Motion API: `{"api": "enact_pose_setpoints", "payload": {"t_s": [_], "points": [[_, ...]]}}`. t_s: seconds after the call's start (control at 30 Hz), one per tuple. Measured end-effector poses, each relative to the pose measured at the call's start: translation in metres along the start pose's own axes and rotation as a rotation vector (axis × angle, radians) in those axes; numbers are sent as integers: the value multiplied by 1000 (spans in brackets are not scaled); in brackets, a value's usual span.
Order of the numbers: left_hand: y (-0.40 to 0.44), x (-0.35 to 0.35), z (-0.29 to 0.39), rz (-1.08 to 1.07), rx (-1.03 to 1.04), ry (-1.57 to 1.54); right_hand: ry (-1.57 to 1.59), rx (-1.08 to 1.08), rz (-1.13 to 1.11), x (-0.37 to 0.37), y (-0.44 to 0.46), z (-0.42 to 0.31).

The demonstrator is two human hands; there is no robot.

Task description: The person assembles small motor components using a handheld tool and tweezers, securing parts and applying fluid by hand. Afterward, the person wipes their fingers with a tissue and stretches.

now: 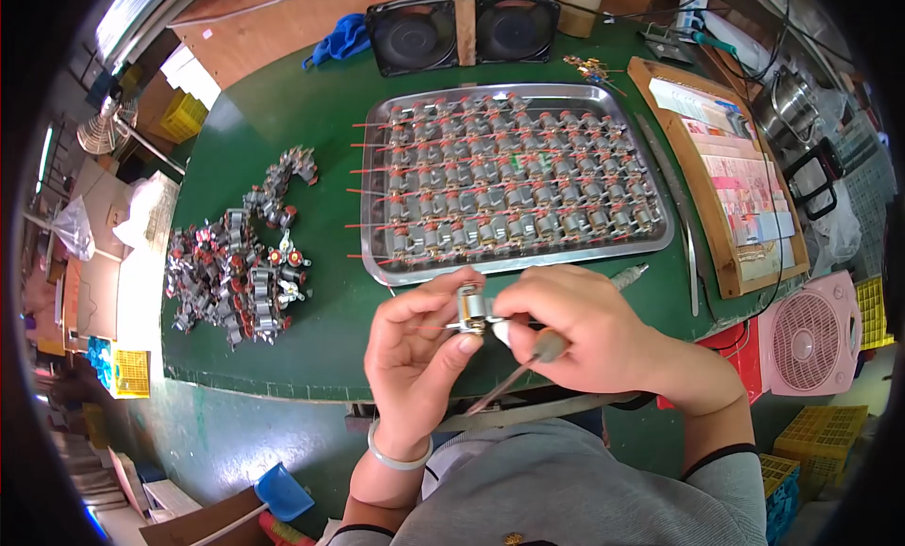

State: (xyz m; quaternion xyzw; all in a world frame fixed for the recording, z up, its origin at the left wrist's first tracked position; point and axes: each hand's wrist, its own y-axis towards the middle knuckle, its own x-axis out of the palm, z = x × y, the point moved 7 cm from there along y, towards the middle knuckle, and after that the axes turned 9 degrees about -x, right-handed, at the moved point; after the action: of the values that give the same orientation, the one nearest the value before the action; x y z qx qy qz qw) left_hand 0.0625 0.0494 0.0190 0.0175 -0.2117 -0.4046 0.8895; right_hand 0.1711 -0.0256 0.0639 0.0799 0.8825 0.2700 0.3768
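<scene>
In the head view, my left hand (pixel 410 358) pinches a small silver cylindrical motor (pixel 470 304) upright between thumb and fingers. A thin red wire sticks out to the motor's left. My right hand (pixel 589 329) is closed around a long tool with a thin metal shaft (pixel 501 388), which points down and left, away from the motor. Its speckled handle end (pixel 630 276) shows behind the hand. The right fingertips reach the motor's right side; whether they pinch some small part there is hidden. Just beyond both hands lies a metal tray (pixel 664 228) holding rows of similar motors (pixel 514 228) with red wires.
A heap of motors (pixel 231 277) lies on the green table (pixel 311 358) to the left. Two black fans (pixel 415 37) stand at the back. A wooden frame with papers (pixel 726 169) and a metal strip (pixel 691 254) lie right. A pink fan (pixel 809 334) stands beyond the table edge.
</scene>
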Motion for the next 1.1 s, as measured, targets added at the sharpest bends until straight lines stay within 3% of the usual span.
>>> {"api": "enact_pose_setpoints", "payload": {"t_s": [0.13, 0.23, 0.43, 0.63, 0.9, 0.97, 1.1], "points": [[4, -8, 3, 122, -42, 23, -318, -174, -43, -10, 21, 17], [1, -23, 8, 216, -13, 82, -670, -92, 18, -47, 42, 87], [-20, -65, 45, 540, 250, 456, -814, 16, -88, -93, 50, 199], [-56, -121, 71, 859, 473, 782, -721, 91, -127, -94, 53, 235], [-37, -126, 82, 793, 282, 1489, -646, 215, -147, -93, 58, 238], [-34, -123, 81, 772, 162, 1725, -575, 166, -29, -92, 63, 216], [-26, -123, 89, 773, 141, 1810, -262, 91, 97, -65, 86, 149]]}}
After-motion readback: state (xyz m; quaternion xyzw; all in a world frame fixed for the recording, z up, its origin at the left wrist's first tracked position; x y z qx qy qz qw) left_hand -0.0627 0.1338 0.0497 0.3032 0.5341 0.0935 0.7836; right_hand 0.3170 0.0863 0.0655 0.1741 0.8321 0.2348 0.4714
